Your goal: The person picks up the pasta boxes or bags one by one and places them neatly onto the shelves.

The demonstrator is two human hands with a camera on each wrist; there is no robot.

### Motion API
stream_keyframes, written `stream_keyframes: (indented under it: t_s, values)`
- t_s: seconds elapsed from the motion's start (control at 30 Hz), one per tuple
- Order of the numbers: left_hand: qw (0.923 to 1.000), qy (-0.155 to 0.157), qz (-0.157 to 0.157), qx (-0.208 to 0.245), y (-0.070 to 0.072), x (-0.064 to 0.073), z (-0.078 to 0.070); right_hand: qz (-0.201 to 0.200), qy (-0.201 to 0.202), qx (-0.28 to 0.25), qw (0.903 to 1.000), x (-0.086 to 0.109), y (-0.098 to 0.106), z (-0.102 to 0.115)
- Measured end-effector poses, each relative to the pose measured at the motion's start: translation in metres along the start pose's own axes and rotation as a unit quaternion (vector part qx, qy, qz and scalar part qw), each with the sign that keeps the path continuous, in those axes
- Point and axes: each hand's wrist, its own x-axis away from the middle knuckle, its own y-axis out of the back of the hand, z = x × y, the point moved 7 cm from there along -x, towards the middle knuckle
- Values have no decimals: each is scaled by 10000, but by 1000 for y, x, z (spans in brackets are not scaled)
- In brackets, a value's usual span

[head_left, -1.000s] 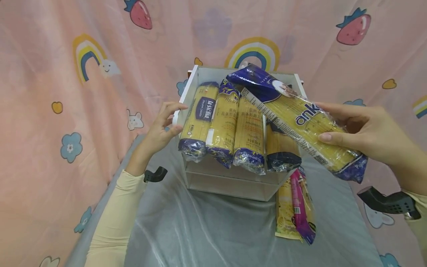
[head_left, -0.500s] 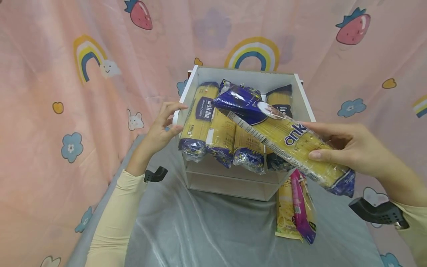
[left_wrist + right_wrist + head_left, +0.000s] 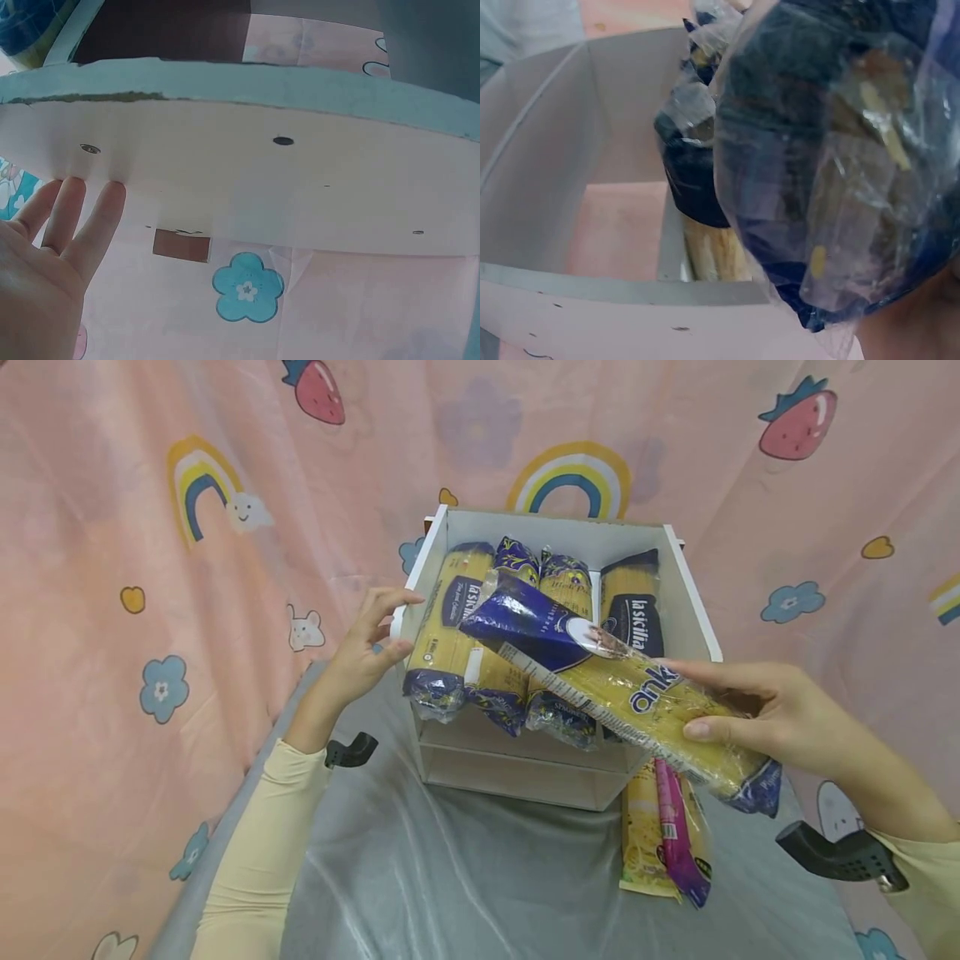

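Spaghetti bag (image 3: 622,689), labelled "anke…" as far as can be read, lies slantwise over the row in the white box (image 3: 684,610); contact with the bags beneath cannot be told. Step in hand, by my reading: placing this bag on the row.

Left to right. Left hand (image 3: 356,656): at the box's left wall, fingers extended, tips against its outer face in the left wrist view; it seems to steady the box. Inside the box, side by side, near ends jutting past the front edge: first bag (image 3: 442,627), label "la sicilia"; second bag (image 3: 495,672) and third bag (image 3: 566,581), both partly covered by the held one; fourth bag (image 3: 630,610), dark label, near the right wall.

Right hand (image 3: 787,718): pinches the held bag toward its lower right end, thumb on top. Next move probably calls for turning the bag in line with the row, lowering it, then loosening the thumb.

On the grey counter (image 3: 487,877), by the box's near right corner: yellow packet (image 3: 647,843) and pink packet (image 3: 675,835), overlapping. Possible obstacles: the right wall, and the raised row underneath, where a slick wrapper might slide.
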Motion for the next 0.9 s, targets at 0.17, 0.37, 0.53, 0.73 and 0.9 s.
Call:
stream_keyframes:
  t_s: [0.17,0.37,0.53,0.73,0.9]
  values:
    - [10000,-4,-3,6,0,0,-2,260,-16,4,9997,2,-12,-3]
    - [9999,-6,25,106,-2,0,-1,271,-75,0,9996,8,-20,-9]
    - [9999,29,-17,123,-1,0,-1,211,275,282,9990,13,-23,-5]
    - [10000,50,-7,60,-1,1,-1,334,610,192,9974,19,-29,-1]
    - [10000,31,-19,-52,0,1,-1,469,886,7,9950,23,-37,3]
